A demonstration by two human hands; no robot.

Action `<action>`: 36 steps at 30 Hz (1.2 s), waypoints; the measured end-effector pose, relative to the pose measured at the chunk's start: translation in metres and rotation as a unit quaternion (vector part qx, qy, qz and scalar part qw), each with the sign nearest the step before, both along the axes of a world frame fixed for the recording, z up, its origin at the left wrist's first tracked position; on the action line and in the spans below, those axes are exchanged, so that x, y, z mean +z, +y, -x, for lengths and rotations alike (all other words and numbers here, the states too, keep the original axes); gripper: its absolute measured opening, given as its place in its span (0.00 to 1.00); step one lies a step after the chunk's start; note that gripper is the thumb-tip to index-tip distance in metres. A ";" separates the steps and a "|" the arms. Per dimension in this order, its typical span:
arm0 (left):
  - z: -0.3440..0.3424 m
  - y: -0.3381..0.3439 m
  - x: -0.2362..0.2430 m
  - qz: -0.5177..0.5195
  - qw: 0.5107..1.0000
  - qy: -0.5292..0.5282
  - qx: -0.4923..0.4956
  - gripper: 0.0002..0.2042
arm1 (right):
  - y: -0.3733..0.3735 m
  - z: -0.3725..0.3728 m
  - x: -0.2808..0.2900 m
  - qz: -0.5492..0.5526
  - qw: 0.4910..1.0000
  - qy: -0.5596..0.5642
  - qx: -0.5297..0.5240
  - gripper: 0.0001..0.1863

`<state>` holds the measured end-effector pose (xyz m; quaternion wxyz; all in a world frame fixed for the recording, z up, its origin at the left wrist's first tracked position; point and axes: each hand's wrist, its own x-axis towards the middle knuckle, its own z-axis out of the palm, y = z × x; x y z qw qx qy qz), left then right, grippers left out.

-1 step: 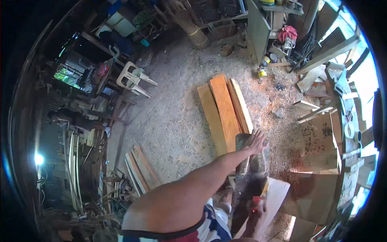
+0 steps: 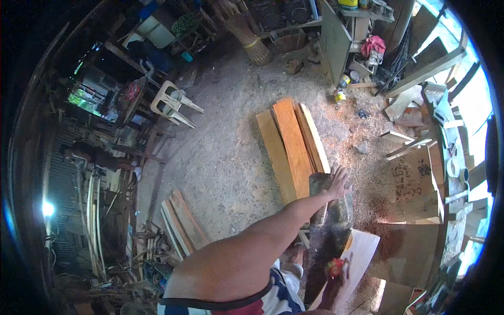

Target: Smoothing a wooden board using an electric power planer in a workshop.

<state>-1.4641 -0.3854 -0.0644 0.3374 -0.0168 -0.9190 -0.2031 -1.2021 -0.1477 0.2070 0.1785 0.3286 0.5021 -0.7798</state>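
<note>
My left arm reaches across to a dark narrow bench [image 2: 331, 231], and my left hand [image 2: 337, 184] lies on its far end with the fingers spread. Nearer me, my right hand [image 2: 340, 278] is closed on a red tool [image 2: 334, 268], partly hidden by the hand and too blurred to name more exactly. A pale board [image 2: 362, 249] slants alongside the bench, right beside this hand. Just beyond the bench, several planks lie on the ground, among them an orange-brown plank [image 2: 291, 139] and a light brown plank [image 2: 275, 152].
More boards [image 2: 181, 223] lie at left. A cream plastic chair [image 2: 170, 105] stands farther back, and a person [image 2: 94, 155] bends over at far left. Wood shavings [image 2: 367, 184] cover the ground at right, beside large brown panels [image 2: 415, 184]. A tied bundle of sticks [image 2: 256, 50] stands at the back.
My right hand and the red tool have shifted slightly toward me. My left hand stays at the bench's far end, its fingers a little more spread.
</note>
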 end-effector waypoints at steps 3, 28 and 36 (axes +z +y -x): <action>-0.058 0.034 0.020 -0.168 0.975 -0.114 -0.087 0.19 | 0.012 -0.080 -0.007 -0.018 0.996 0.012 -0.091 0.24; -0.458 -0.056 0.209 -0.221 0.870 -0.312 -0.310 0.27 | -0.082 -0.213 -0.039 -0.170 0.907 0.163 0.349 0.21; -0.482 0.082 0.201 -0.118 0.774 -0.498 -0.372 0.24 | 0.057 -0.281 -0.088 0.032 0.992 -0.010 0.124 0.12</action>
